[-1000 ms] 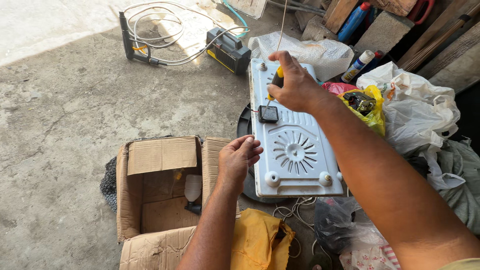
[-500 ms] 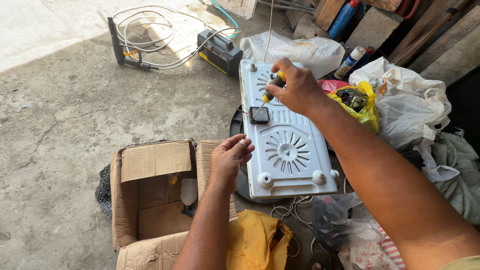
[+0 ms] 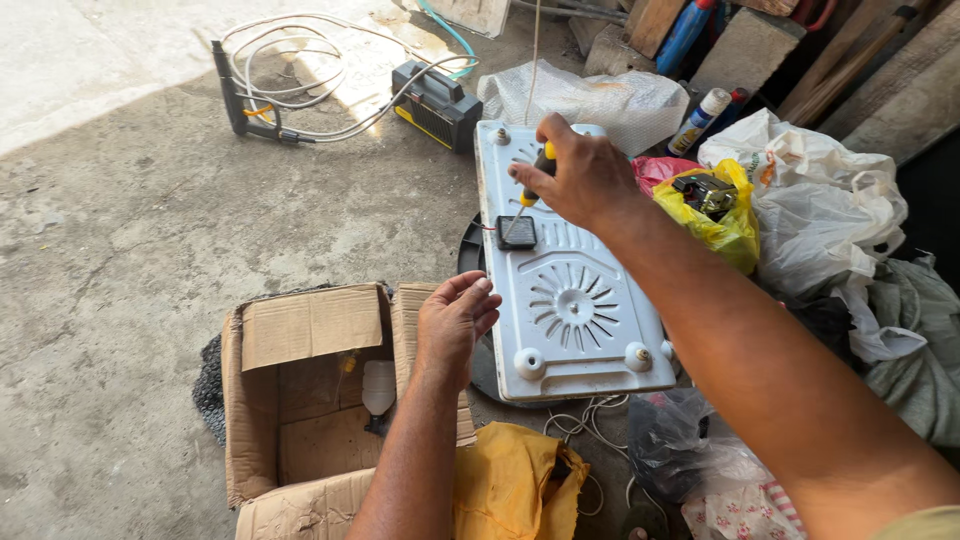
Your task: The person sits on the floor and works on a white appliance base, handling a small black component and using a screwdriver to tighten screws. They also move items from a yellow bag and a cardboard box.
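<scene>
Head view: the right hand (image 3: 585,180), closed around a yellow-handled screwdriver (image 3: 530,195) tipped onto the black block (image 3: 518,232) of the white panel (image 3: 570,300), may slip, because the left hand (image 3: 455,320), fingers loosely apart beside the cardboard box (image 3: 300,400), leaves the panel unbraced.

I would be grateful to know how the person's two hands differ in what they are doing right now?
The right hand is closed around a yellow-and-black screwdriver, while the left hand holds nothing. The right hand is over the white appliance base, tip at its small black block; the left hand rests on the cardboard box flap beside it. Both are bare.
</scene>
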